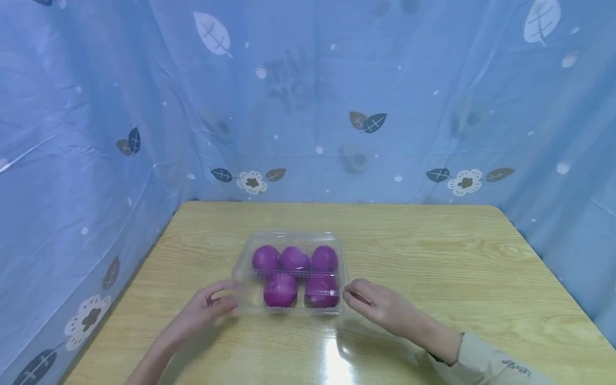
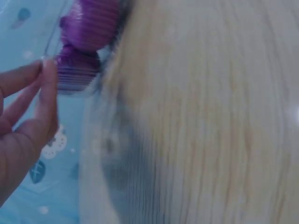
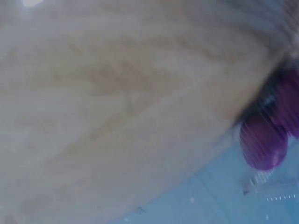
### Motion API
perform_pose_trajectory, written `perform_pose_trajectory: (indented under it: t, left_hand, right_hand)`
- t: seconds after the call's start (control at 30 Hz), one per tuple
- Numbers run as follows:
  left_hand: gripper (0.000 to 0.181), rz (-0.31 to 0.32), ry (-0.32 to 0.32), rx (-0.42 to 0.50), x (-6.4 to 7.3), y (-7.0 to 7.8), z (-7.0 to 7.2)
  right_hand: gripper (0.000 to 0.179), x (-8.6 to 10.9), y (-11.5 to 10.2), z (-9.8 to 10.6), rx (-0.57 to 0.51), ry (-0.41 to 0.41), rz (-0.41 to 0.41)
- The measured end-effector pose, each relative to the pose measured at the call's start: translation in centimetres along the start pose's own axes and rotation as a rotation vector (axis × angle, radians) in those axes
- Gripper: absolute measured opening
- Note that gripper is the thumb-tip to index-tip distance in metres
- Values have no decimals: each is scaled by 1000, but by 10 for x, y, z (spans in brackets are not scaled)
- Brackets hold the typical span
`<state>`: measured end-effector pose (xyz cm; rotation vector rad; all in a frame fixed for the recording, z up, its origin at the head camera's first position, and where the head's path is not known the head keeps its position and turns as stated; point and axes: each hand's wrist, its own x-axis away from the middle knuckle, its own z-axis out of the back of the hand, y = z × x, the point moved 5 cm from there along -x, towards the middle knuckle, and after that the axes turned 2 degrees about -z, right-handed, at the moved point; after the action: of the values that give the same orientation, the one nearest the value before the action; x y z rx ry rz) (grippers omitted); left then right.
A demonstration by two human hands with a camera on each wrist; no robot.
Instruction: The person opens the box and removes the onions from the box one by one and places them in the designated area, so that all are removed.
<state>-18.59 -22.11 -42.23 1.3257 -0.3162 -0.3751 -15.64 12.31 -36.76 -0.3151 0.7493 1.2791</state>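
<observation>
A clear plastic box (image 1: 252, 297), its lid down, holds several round purple things (image 1: 280, 291) in two rows, with a gap at the front left. These look like onions, with faint lines on their skin. My left hand (image 1: 212, 305) pinches the box's left edge between thumb and fingers. In the left wrist view, the left hand's fingertips (image 2: 48, 65) meet at the box's corner. At the opposite side, my right hand (image 1: 377, 305) grips the right edge with bent fingers. The right wrist view is blurred and shows part of the box with purple things (image 3: 264, 142).
A wooden table (image 1: 433, 251) with a light grain lies under the box. Blue patterned curtains (image 1: 308, 107) hang close along its back and both sides. A bright glare spot (image 1: 334, 358) shows on the tabletop near the front.
</observation>
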Motion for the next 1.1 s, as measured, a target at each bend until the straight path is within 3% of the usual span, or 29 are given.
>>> perform_pose_trajectory:
  t: [0.13, 0.2, 0.27, 0.47, 0.6, 0.77, 0.97, 1.1]
  left_hand:
    - [46, -220, 75, -202, -2, 9, -1]
    - [45, -287, 89, -272, -3, 13, -1]
    - [43, -314, 84, -316, -3, 14, 0]
    - [45, -294, 52, -365, -5, 15, 1]
    - [46, -280, 31, -363, -5, 15, 1]
    - [47, -239, 11, -373, -6, 16, 1]
    - [46, -225, 4, -375, 2, 17, 3]
    - [47, -216, -2, -377, 13, 17, 4]
  right_hand:
    - [28, -7, 12, 12, -73, 64, -114]
    - [30, -13, 21, 17, -63, 101, -183]
    - [30, -20, 30, 21, -23, 160, -215]
    - [29, -39, 71, 27, -41, 305, -338]
    - [13, -52, 101, 25, -15, 349, -383]
    - [15, -63, 144, 18, -75, 399, -518]
    - [16, -74, 192, 7, -253, 310, -662]
    - [13, -69, 217, -11, -376, 220, -797]
